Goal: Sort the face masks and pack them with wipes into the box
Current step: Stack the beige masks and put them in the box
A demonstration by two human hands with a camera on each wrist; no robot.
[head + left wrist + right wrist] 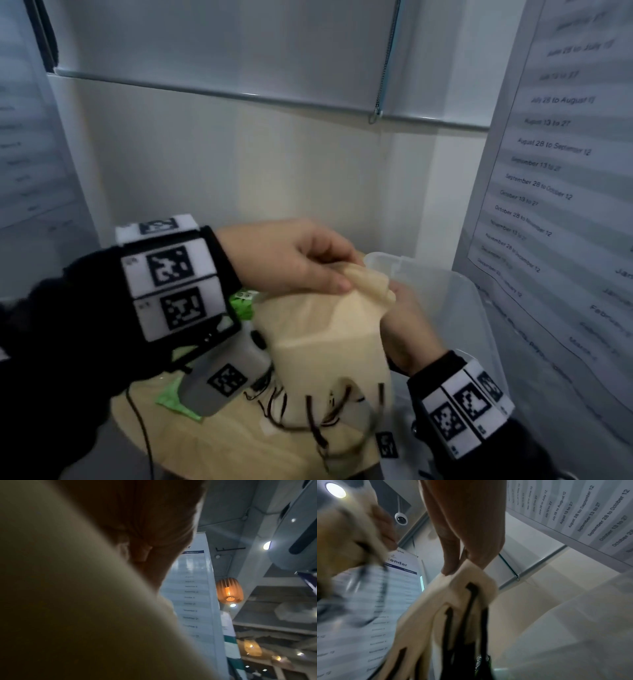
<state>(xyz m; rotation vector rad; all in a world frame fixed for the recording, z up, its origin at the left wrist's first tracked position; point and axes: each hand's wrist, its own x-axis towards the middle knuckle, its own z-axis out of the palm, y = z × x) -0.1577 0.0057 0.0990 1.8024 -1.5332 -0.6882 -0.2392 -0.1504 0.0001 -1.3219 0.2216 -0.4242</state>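
Both hands hold a stack of cream face masks [325,339] with dark ear loops above the table, beside the clear plastic box [479,325]. My left hand [301,263] pinches the stack's top edge from above. My right hand [407,322] grips the same top end from behind, mostly hidden by the masks. In the right wrist view the right fingers [453,555] pinch the cream masks [440,615], with black loops hanging below. The left wrist view is mostly filled by the blurred cream masks [68,601] under the hand. A green wipes pack [243,301] peeks out behind the left wrist.
A round wooden table [212,442] lies below the hands, with a green item [171,401] and a thin black cable [144,435] at its left. Printed calendar banners [555,192] stand at the right and left. A lowered window blind [222,48] hangs behind.
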